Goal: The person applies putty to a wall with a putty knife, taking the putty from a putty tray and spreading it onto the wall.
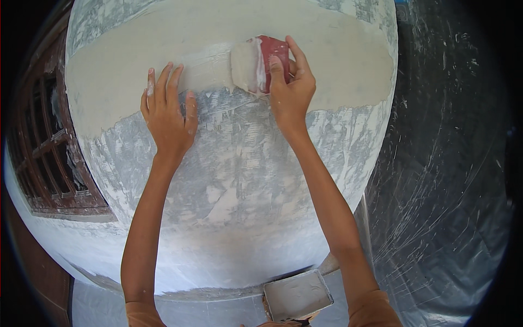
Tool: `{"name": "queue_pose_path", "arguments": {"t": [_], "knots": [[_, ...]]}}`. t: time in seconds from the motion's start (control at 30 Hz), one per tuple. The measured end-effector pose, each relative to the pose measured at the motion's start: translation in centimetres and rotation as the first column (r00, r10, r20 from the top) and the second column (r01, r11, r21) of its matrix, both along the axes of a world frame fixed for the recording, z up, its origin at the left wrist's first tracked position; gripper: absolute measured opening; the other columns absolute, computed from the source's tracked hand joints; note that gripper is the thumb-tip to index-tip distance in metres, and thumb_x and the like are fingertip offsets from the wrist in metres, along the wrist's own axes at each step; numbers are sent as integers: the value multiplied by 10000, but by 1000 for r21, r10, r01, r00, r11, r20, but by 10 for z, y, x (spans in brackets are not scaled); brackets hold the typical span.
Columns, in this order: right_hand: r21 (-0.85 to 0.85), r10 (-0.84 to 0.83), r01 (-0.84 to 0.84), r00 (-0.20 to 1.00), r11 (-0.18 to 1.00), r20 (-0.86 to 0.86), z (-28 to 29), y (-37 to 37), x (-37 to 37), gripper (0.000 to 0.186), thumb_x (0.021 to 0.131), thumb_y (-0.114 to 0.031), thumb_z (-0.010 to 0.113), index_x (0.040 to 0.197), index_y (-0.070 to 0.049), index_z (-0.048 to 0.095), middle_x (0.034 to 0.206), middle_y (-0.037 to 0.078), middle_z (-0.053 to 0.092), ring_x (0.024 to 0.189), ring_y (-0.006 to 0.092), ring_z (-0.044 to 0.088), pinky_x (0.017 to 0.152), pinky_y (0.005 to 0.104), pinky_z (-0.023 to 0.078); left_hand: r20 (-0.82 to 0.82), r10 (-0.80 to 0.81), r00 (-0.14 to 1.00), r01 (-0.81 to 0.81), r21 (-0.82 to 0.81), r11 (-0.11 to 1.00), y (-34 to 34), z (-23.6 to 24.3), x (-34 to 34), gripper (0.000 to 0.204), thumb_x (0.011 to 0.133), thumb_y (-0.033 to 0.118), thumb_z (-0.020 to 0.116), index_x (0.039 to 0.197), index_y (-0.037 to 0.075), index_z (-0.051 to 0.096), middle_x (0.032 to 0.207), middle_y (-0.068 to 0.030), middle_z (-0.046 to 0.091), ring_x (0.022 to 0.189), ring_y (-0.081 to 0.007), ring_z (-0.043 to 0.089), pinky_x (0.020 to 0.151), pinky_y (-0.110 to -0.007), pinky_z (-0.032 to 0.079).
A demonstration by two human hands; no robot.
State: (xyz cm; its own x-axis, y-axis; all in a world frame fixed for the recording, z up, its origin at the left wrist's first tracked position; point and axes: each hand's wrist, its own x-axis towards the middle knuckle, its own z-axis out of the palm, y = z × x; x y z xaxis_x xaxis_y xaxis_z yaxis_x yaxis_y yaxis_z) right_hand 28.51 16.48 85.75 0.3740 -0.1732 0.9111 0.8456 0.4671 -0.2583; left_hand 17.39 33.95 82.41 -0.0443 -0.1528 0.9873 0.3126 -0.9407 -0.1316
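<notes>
A wall (207, 180) with patchy grey and white coating carries a broad band of smooth beige paste across its upper part. My right hand (294, 82) grips a red, flat scraper (272, 50) against this band, with beige paste along the scraper's left side. To its left, my left hand (170, 114) is open, fingers apart and tips at the lower part of the band, either touching or just over the surface; I cannot tell which. It holds nothing.
A brown wooden barred window (46, 152) sits at the left. Dark plastic sheeting (447, 207), splashed with white, hangs on the right. Low at the centre is a rectangular tray (297, 294) of pale paste, above a grey covered floor (218, 310).
</notes>
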Motion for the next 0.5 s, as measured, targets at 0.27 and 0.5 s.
{"name": "queue_pose_path", "arguments": {"t": [0.27, 0.5], "knots": [[86, -143, 151, 985, 985, -92, -12, -47, 53, 423, 959, -39, 575, 1378, -15, 528, 1022, 153, 699, 838, 130, 664, 690, 243, 536, -31, -29, 999, 29, 1, 1000, 6, -4, -6, 465, 988, 289, 465, 1432, 151, 462, 1503, -72, 431, 1465, -324, 265, 1147, -547, 169], [-25, -68, 68, 998, 997, -12, -11, -15, 8, 425, 957, -41, 576, 1378, -2, 527, 960, 125, 703, 802, 100, 606, 750, 259, 501, -48, -47, 998, 47, 4, 999, 2, -2, 1, 457, 995, 305, 459, 1425, 153, 466, 1501, -68, 433, 1465, -320, 266, 1145, -545, 175]]}}
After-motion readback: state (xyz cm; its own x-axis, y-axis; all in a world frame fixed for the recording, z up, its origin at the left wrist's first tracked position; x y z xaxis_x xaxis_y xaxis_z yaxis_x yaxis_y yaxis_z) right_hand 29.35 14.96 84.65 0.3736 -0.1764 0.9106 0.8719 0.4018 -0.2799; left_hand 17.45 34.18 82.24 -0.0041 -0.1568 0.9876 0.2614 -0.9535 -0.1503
